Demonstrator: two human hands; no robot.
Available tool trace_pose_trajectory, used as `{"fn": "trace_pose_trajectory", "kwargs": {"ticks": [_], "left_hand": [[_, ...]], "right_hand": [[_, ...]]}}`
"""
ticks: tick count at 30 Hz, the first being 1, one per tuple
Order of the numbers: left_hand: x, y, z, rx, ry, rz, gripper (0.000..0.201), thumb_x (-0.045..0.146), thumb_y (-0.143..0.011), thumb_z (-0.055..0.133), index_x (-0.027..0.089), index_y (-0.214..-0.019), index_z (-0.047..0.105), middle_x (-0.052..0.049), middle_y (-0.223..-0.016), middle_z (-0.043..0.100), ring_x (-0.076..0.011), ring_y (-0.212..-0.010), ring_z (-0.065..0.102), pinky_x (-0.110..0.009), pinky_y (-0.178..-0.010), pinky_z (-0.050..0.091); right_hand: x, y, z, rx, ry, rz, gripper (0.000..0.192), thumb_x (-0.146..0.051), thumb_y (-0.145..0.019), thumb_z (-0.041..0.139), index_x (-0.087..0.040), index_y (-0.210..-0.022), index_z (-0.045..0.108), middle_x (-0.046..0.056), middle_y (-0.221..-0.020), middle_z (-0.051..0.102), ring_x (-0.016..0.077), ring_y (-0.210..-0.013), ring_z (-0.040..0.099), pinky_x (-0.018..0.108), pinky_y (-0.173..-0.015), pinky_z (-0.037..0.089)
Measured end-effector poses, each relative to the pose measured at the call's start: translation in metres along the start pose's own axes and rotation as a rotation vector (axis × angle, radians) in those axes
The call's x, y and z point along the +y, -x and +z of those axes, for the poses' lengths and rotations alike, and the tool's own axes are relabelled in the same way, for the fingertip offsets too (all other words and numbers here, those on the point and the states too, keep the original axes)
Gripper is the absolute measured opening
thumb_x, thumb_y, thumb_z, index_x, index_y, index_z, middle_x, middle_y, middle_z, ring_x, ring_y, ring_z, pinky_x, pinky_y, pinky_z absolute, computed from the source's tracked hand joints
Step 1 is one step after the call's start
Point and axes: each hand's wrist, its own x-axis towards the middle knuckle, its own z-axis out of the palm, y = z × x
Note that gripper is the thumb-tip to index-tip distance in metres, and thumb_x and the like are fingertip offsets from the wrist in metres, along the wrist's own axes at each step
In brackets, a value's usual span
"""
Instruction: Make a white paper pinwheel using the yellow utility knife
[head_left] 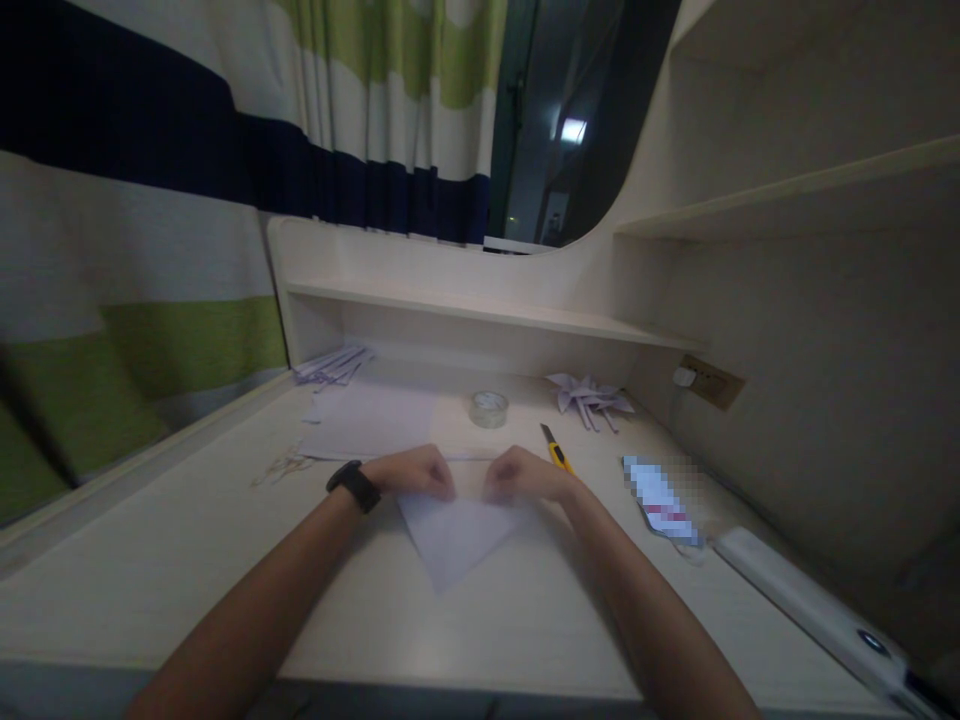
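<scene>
A white sheet of paper (448,550) lies on the desk before me, one corner pointing toward me. My left hand (416,471), with a black watch (355,486) on its wrist, is closed at the paper's left upper edge. Opposite it, my right hand (521,474) has its fingers curled in on the right side of the same paper, slightly blurred. The fingertips of both hands are partly hidden. Just beyond the right hand lies a yellow utility knife (556,450), and a roll of clear tape (489,409) sits farther back.
A stack of white paper (375,410) lies back left, beside folded paper strips (334,366) and a tangle of thin strings (283,466). Folded paper pinwheels (591,398) sit back right. A phone (660,500) and a long white lamp (810,600) occupy the right side.
</scene>
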Motion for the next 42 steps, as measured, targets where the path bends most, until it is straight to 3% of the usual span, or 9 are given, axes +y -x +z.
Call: {"fn": "trace_pose_trajectory", "kwargs": {"ticks": [3,8,17,24,29,33,36,38,42], "left_hand": [[0.006,0.001,0.000,0.013,-0.009,0.019,0.018,0.032,-0.068,0.065,0.018,-0.071,0.076,-0.003,-0.065,0.071,-0.0143,-0.053,0.055,-0.021,-0.052,0.038],[0.016,0.004,0.002,-0.004,0.014,0.008,0.019,0.032,-0.069,0.064,0.017,-0.068,0.075,-0.002,-0.061,0.069,-0.0128,-0.049,0.052,-0.021,-0.048,0.034],[0.006,0.006,-0.007,-0.048,0.028,-0.002,0.019,0.031,-0.069,0.064,0.015,-0.065,0.074,-0.001,-0.056,0.065,-0.0114,-0.047,0.048,-0.022,-0.047,0.031],[-0.003,0.018,-0.027,-0.076,0.077,-0.071,0.016,0.032,-0.065,0.067,0.017,-0.066,0.074,-0.004,-0.064,0.070,-0.0163,-0.060,0.060,-0.024,-0.059,0.042],[-0.007,0.021,-0.038,0.074,0.014,-0.161,0.023,0.037,-0.066,0.065,0.016,-0.064,0.072,-0.005,-0.061,0.068,-0.0164,-0.056,0.057,-0.025,-0.057,0.039],[0.006,0.009,-0.022,0.215,-0.049,-0.057,0.033,0.044,-0.073,0.059,0.015,-0.075,0.073,-0.005,-0.071,0.070,-0.0163,-0.061,0.056,-0.024,-0.058,0.037],[0.020,-0.001,0.000,0.121,-0.141,0.056,0.033,0.045,-0.073,0.061,0.015,-0.078,0.073,-0.003,-0.072,0.069,-0.0155,-0.063,0.054,-0.022,-0.057,0.034],[0.027,-0.005,0.012,0.020,-0.180,0.090,0.031,0.043,-0.074,0.061,0.014,-0.069,0.071,0.000,-0.059,0.062,-0.0121,-0.053,0.048,-0.022,-0.051,0.028],[0.027,-0.005,0.019,-0.031,-0.165,0.066,0.034,0.040,-0.074,0.059,0.013,-0.055,0.065,0.003,-0.046,0.051,-0.0093,-0.044,0.037,-0.023,-0.047,0.022]], "right_hand": [[0.000,-0.004,0.007,0.012,0.095,-0.060,0.030,-0.041,-0.075,0.063,-0.012,-0.079,0.069,0.000,-0.061,0.058,0.0082,-0.052,0.047,0.020,-0.051,0.036],[0.001,-0.011,0.015,0.006,0.243,-0.020,0.026,-0.038,-0.073,0.066,-0.012,-0.067,0.069,-0.003,-0.055,0.054,0.0075,-0.051,0.043,0.019,-0.049,0.032],[0.000,0.009,-0.014,-0.026,0.184,0.107,0.027,-0.038,-0.065,0.071,-0.012,-0.068,0.071,-0.001,-0.056,0.058,0.0085,-0.049,0.046,0.020,-0.048,0.033],[0.012,0.017,-0.033,-0.052,0.099,0.109,0.027,-0.037,-0.061,0.073,-0.011,-0.067,0.071,-0.002,-0.053,0.056,0.0076,-0.049,0.044,0.021,-0.049,0.032],[0.015,0.016,-0.032,0.026,0.090,0.148,0.026,-0.037,-0.061,0.073,-0.012,-0.064,0.070,-0.001,-0.053,0.057,0.0086,-0.049,0.045,0.021,-0.048,0.032],[0.016,0.007,-0.018,0.062,0.068,0.166,0.026,-0.038,-0.062,0.073,-0.012,-0.064,0.069,-0.001,-0.053,0.056,0.0084,-0.046,0.044,0.021,-0.046,0.030],[0.016,0.000,-0.007,0.043,0.061,0.126,0.023,-0.035,-0.062,0.073,-0.012,-0.065,0.070,-0.002,-0.054,0.058,0.0082,-0.048,0.045,0.020,-0.047,0.031],[0.014,-0.003,-0.002,0.027,0.042,0.104,0.023,-0.035,-0.063,0.072,-0.012,-0.068,0.071,-0.002,-0.056,0.059,0.0089,-0.051,0.047,0.020,-0.049,0.032],[0.010,-0.003,-0.001,-0.009,0.058,0.074,0.025,-0.036,-0.064,0.071,-0.012,-0.071,0.072,-0.003,-0.056,0.059,0.0080,-0.050,0.046,0.020,-0.048,0.031]]}}
